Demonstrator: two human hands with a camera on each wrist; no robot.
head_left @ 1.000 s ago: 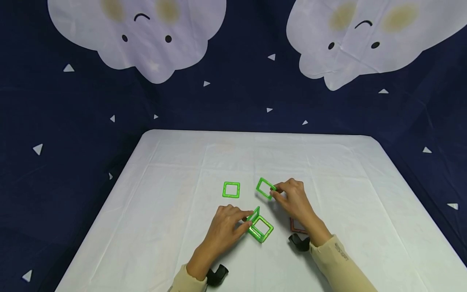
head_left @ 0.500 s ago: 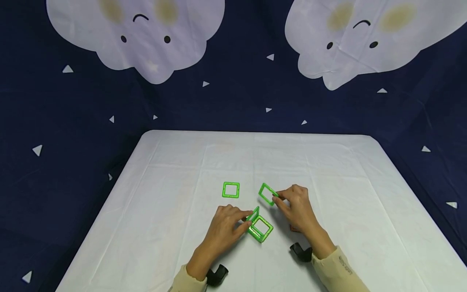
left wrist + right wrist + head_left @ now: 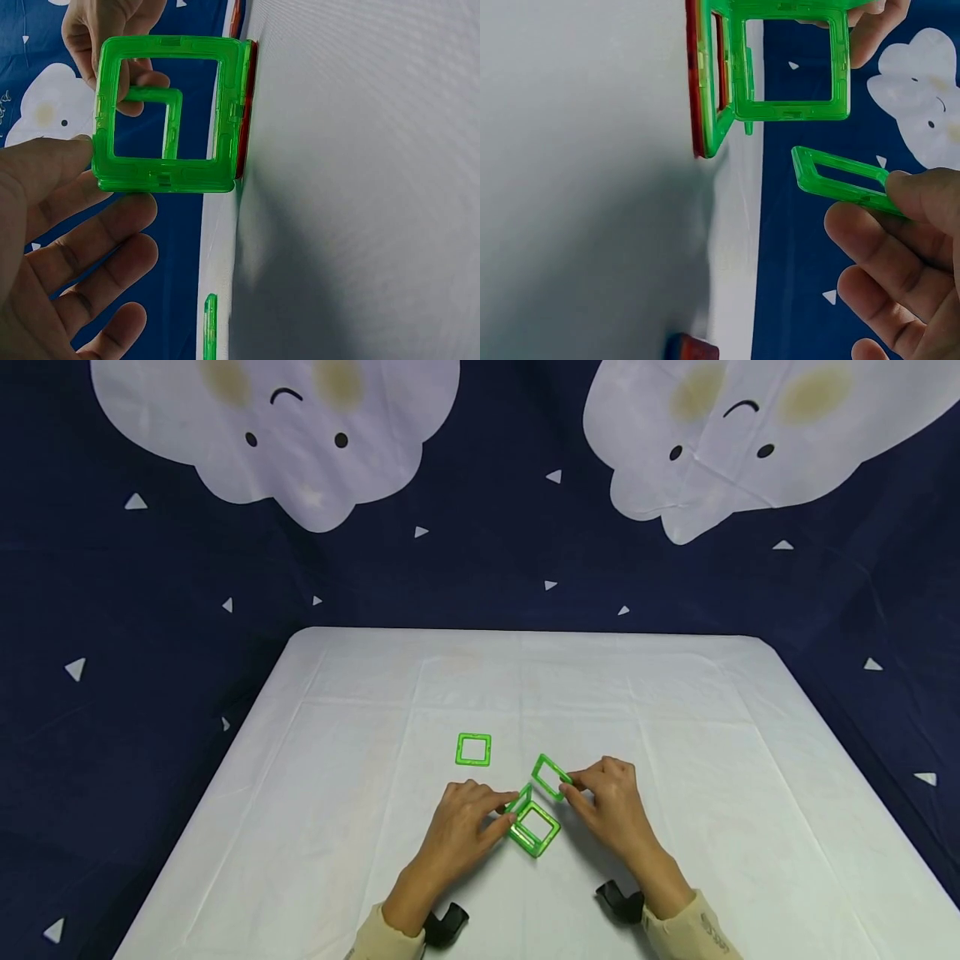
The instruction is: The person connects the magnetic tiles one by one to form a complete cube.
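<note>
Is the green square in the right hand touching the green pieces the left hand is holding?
No, the right wrist view shows blue backdrop between the green square and the joined green pieces.

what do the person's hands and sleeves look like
The left hand and right hand wear no gloves. The left sleeve and right sleeve are beige; the right one bears dark lettering, too small to read. A black hooked piece shows at each wrist.

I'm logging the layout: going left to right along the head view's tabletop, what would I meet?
Left sleeve, loose green square, joined green squares, right hand. Left out for overlap: left hand, held green square.
</note>
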